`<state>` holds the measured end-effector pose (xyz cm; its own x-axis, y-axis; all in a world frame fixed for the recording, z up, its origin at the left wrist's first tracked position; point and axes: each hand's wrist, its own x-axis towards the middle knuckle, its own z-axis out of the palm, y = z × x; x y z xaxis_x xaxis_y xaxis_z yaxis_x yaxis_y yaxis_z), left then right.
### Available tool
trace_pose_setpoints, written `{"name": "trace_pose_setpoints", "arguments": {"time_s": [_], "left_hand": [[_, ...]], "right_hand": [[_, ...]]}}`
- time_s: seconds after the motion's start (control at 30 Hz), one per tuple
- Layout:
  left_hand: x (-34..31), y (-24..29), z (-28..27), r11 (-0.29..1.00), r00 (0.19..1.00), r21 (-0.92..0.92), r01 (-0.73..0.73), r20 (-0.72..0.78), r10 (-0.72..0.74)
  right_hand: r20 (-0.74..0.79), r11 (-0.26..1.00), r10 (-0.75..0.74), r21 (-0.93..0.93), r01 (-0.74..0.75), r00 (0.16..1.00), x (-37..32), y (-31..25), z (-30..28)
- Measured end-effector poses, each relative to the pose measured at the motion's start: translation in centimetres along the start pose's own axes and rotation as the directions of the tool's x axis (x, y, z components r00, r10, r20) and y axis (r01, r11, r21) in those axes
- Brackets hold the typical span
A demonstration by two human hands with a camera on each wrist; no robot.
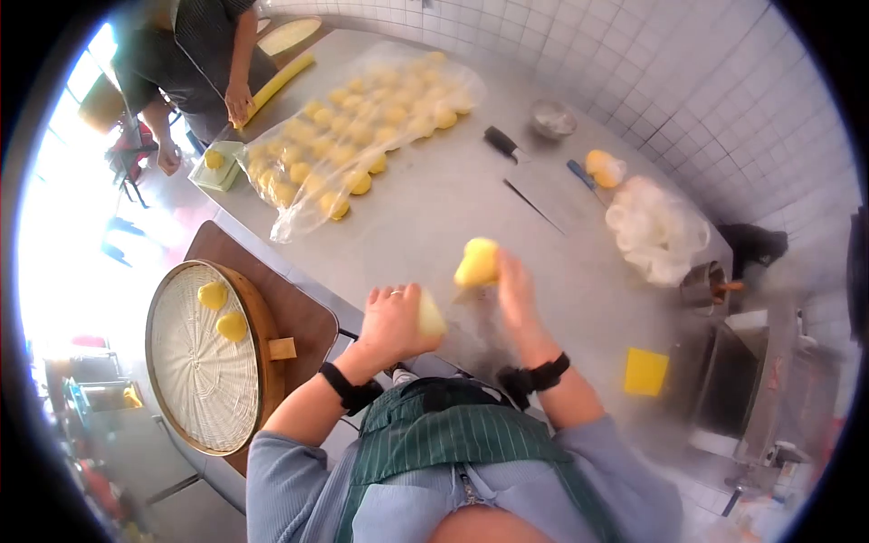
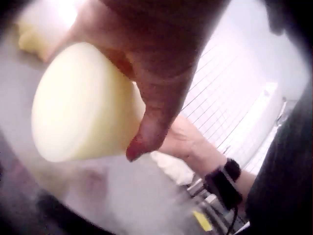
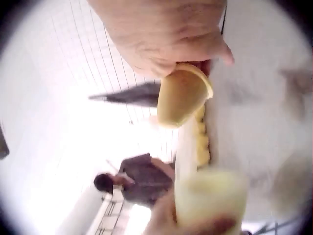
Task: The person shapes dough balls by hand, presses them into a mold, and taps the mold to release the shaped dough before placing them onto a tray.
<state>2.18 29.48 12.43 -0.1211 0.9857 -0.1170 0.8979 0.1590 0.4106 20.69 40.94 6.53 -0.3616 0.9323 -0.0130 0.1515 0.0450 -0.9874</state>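
My left hand [image 1: 391,322] grips a pale yellow piece of dough [image 1: 431,317], which fills the left wrist view as a smooth cut-faced lump [image 2: 85,105] under my thumb. My right hand [image 1: 512,288] holds a second, brighter yellow dough piece [image 1: 477,262] a little above the floured steel table [image 1: 434,208]; in the right wrist view that piece [image 3: 182,96] sits pinched under my fingers. The two hands are close together in front of my green striped apron [image 1: 444,434].
A round bamboo steamer tray [image 1: 186,398] with two yellow dough balls [image 1: 223,311] sits at my left. Several dough balls lie under a plastic sheet [image 1: 362,127] farther back, where another person [image 1: 195,54] stands. A knife [image 1: 534,206], a yellow scraper [image 1: 646,371] and white bags [image 1: 656,228] lie to the right.
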Motion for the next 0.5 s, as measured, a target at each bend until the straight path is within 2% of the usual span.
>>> {"name": "trace_pose_setpoints", "arguments": {"time_s": [0.07, 0.1, 0.13, 0.17, 0.2, 0.23, 0.27, 0.3, 0.33, 0.37, 0.4, 0.43, 0.47, 0.5], "left_hand": [[-0.7, -2.4, -0.5, 0.991, 0.992, -0.100, 0.092, 0.095, -0.083], [-0.8, -3.0, -0.8, 0.958, 0.978, -0.202, 0.203, 0.085, -0.189], [-0.4, -3.8, -0.6, 0.962, 0.980, -0.193, 0.195, 0.081, -0.182], [0.1, -4.9, 0.2, 0.918, 0.975, -0.343, 0.197, -0.031, -0.221], [0.5, -5.8, 1.2, 0.854, 0.952, -0.489, 0.180, -0.131, -0.276], [1.3, -6.6, 1.8, 0.876, 0.933, -0.464, 0.130, -0.242, -0.267], [2.1, -7.4, 2.5, 0.876, 0.933, -0.463, 0.133, -0.239, -0.268], [3.1, -7.8, 2.8, 0.859, 0.906, -0.506, 0.079, -0.324, -0.274], [4.0, -8.3, 3.2, 0.838, 0.869, -0.545, 0.019, -0.405, -0.283], [4.5, -8.7, 3.8, 0.819, 0.846, -0.573, 0.013, -0.431, -0.314], [4.9, -9.3, 4.6, 0.814, 0.848, -0.580, 0.015, -0.424, -0.318], [5.3, -9.9, 5.4, 0.743, 0.829, -0.669, -0.017, -0.425, -0.363], [5.7, -10.5, 6.2, 0.663, 0.809, -0.746, -0.053, -0.422, -0.409], [5.0, -9.3, 5.6, 0.752, 0.805, -0.659, 0.017, -0.437, -0.401]], "right_hand": [[0.021, 0.927, 0.225, 0.304, -0.221, 0.974, 2.3, -0.7, -2.5], [0.013, 0.923, 0.224, 0.318, -0.216, 0.975, 2.2, -0.3, -2.2], [0.064, 0.818, 0.362, 0.457, -0.350, 0.930, 2.3, 0.5, -1.7], [0.139, 0.674, 0.483, 0.572, -0.468, 0.865, 2.4, 1.2, -1.1], [0.139, 0.673, 0.483, 0.573, -0.468, 0.865, 2.2, 2.1, -0.4], [0.156, 0.649, 0.510, 0.576, -0.497, 0.846, 1.9, 2.8, 0.3], [0.174, 0.623, 0.537, 0.579, -0.526, 0.826, 1.7, 3.5, 0.8], [0.123, 0.698, 0.525, 0.503, -0.509, 0.842, 1.6, 3.5, 1.0], [0.120, 0.699, 0.528, 0.501, -0.510, 0.841, 1.5, 4.2, 1.0], [-0.093, 0.938, 0.338, 0.108, -0.328, 0.937, 1.3, 5.0, 1.0], [-0.189, 0.931, 0.060, -0.343, -0.124, 0.980, 1.0, 5.1, 0.9], [-0.188, 0.928, 0.063, -0.351, -0.127, 0.980, 0.5, 5.2, 0.6], [-0.144, 0.885, -0.054, -0.466, -0.020, 0.988, 0.2, 5.3, 0.2], [-0.084, 0.818, -0.163, -0.568, 0.087, 0.983, 0.0, 4.9, -0.1]]}}
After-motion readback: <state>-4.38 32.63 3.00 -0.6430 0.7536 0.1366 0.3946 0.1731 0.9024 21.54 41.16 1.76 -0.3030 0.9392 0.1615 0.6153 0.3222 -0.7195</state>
